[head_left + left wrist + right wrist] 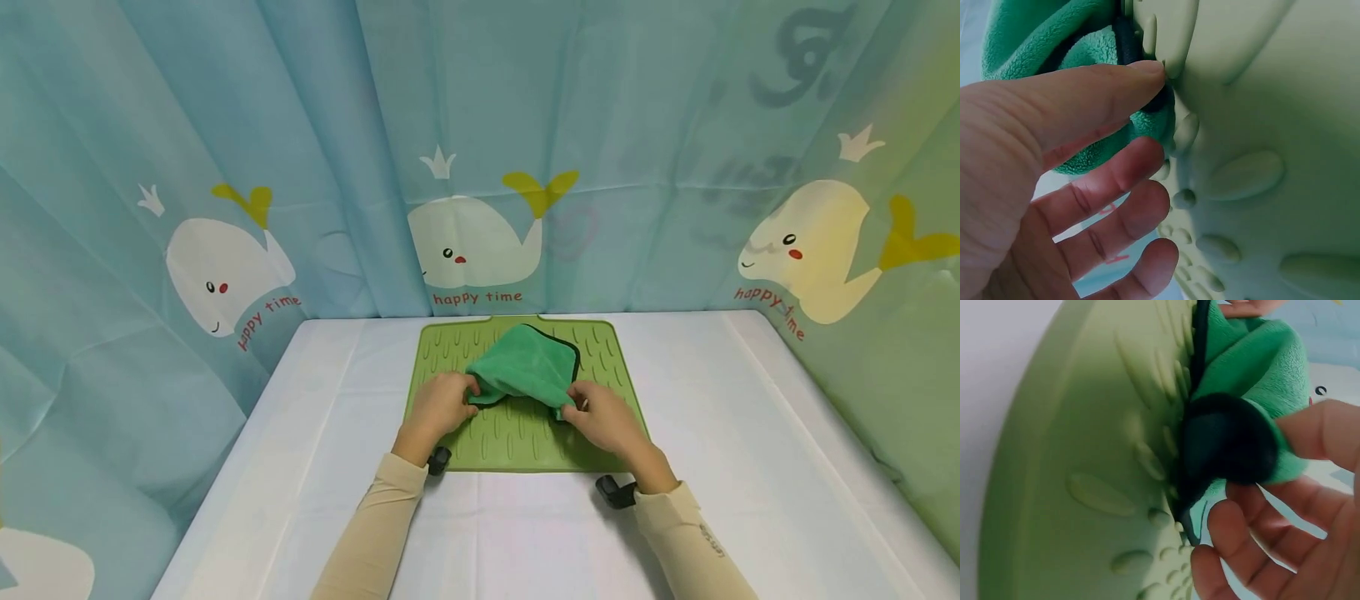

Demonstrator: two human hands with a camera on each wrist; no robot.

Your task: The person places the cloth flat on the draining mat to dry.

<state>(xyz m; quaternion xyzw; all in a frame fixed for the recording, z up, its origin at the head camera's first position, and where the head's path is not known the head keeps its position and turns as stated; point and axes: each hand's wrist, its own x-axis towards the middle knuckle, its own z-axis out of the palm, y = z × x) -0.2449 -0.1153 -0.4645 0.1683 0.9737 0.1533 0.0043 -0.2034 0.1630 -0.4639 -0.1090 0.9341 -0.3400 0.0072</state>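
Observation:
A green cloth [525, 360] with a dark edging lies bunched and partly folded on a green ridged mat [517, 446]. My left hand [442, 406] pinches the cloth's near left corner between thumb and index finger, the other fingers spread apart in the left wrist view. At the near right corner, my right hand [603, 417] pinches the cloth [1272, 369] between thumb and fingers. There the dark-edged corner curls over toward the mat [1085, 450]. Between the two hands the cloth's near side arches up a little from the mat.
The mat lies on a white-covered table [322, 500], near its back edge. A light blue curtain [637, 125] printed with whales hangs behind and along the sides. Black wrist-camera mounts [617, 492] show beneath both wrists.

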